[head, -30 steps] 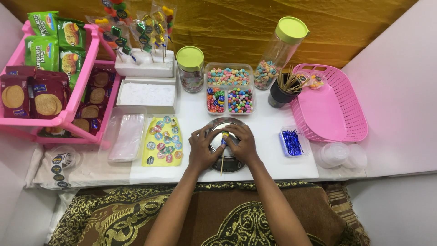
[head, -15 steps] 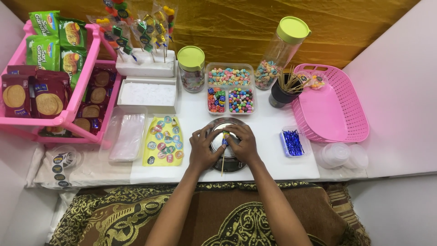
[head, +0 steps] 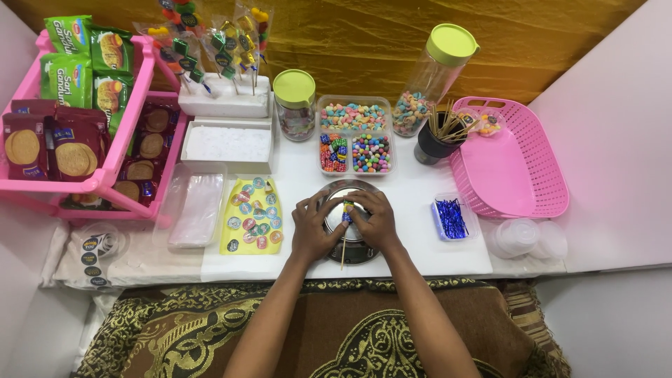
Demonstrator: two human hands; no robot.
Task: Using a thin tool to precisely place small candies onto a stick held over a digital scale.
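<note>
Over a round metal plate (head: 353, 246) at the front edge of the white bench (head: 420, 238), both hands meet. The left hand (head: 315, 227) and the right hand (head: 374, 220) pinch a thin wooden skewer (head: 343, 248) between their fingertips; small coloured candies (head: 346, 210) sit at its upper end, and its bare lower end points toward the person.

Just behind the plate stands a clear divided box (head: 353, 133) of mixed candies, flanked by a short green-lidded jar (head: 295, 105) and a taller, tilted green-lidded jar (head: 434, 80). A dark cup of skewers (head: 437, 136) stands near the tall jar, touching a pink basket (head: 514, 161). A small clear tray of blue twist ties (head: 451, 217) lies just right of the right hand. Left of the left hand lies a yellow sheet of round stickers (head: 253, 215), then a clear plastic tray (head: 196, 206). Farther left, a pink rack (head: 105, 175) holds biscuit packets, and a white foam block (head: 224, 101) carries finished candy skewers.
</note>
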